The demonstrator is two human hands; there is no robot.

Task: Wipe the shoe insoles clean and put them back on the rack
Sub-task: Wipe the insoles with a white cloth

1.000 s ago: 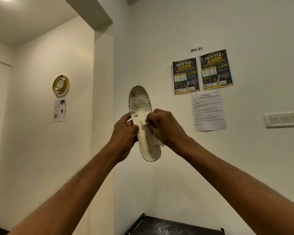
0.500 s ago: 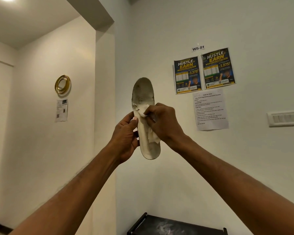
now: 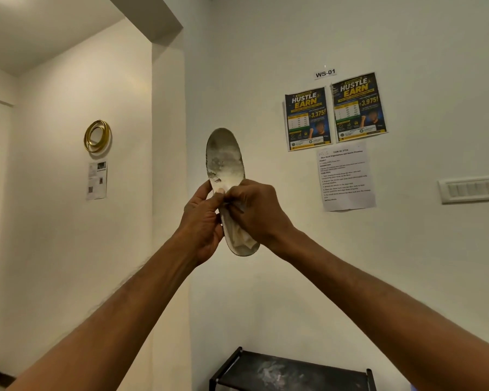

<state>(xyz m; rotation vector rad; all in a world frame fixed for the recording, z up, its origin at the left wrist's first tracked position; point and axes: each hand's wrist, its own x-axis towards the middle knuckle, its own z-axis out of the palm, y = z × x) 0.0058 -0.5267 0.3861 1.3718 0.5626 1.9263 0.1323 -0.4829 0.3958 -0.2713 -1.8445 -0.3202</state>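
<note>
Insole position: the insole [image 3: 224, 162] is being held upright in the air in front of the wall, toe end up and heel end down, well above the rack [image 3: 291, 369] showing at the bottom edge.
Left hand: the left hand [image 3: 202, 221] is being kept closed on the insole's left edge at about mid-length, thumb laid across the front face, fingers curled behind.
Right hand: the right hand [image 3: 259, 213] is being kept bunched on a pale wipe [image 3: 242, 238], which is being pressed against the insole's face; a loose fold is hanging down toward the heel.
Surface: grey smudges and patchy marks are being shown on the upper half, so wiping is judged to be only partly done.
Weight: it is being judged as very light, since it is being carried by a side pinch alone.
Stiffness: it is being judged as thin and flexible; the unsupported toe is likely to bend back under rubbing pressure.
Grip advice: the hold is best being taken at the edges near the waist, with fingers backing the spot being rubbed.
Slip risk: a damp face is being judged as possibly slick, so the edge pinch is being favoured over a flat palm.
Fragility: it is being judged as not breakable, though creasing is possible if folded hard.
</note>
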